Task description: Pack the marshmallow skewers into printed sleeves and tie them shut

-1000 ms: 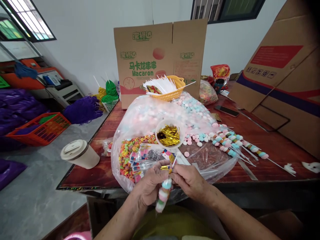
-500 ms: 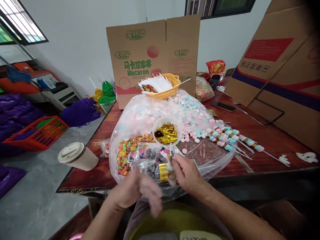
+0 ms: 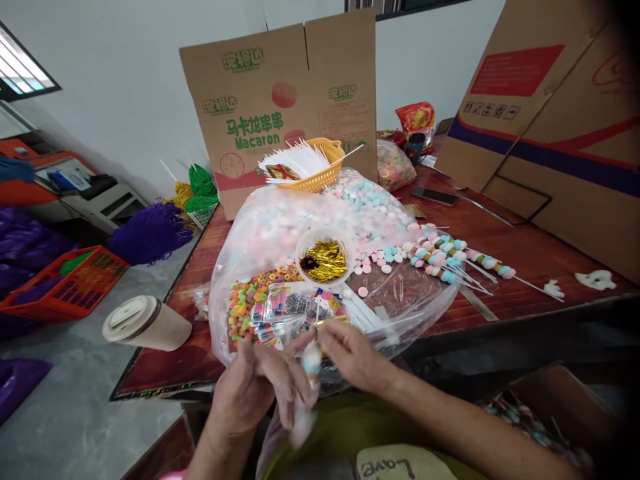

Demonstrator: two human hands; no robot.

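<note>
In front of my body hangs a marshmallow skewer (image 3: 312,361), blurred at its lower end. My right hand (image 3: 353,353) is closed, with thumb and fingertips pinched at its upper end. Beside it, my left hand (image 3: 260,383) has its fingers apart; one fingertip reaches the top of the skewer, the others hang slightly blurred next to the marshmallows. Just beyond the hands lie small printed packets (image 3: 290,307), white sticks (image 3: 363,312) and colourful ring candies (image 3: 245,303). A round tub (image 3: 301,263) holds gold tinsel strips (image 3: 327,260).
A big clear bag of pastel marshmallows (image 3: 280,220) spreads over the table, with a yellow basket (image 3: 320,179) of white sticks on it. Finished-looking skewers (image 3: 440,257) lie right. A lidded cup (image 3: 150,323) stands at the left edge. Cardboard boxes (image 3: 280,87) rise behind and right.
My left hand has come up towards the skewer, its index finger now at the top. My right hand has shifted slightly left with the skewer, and the view has turned slightly.
</note>
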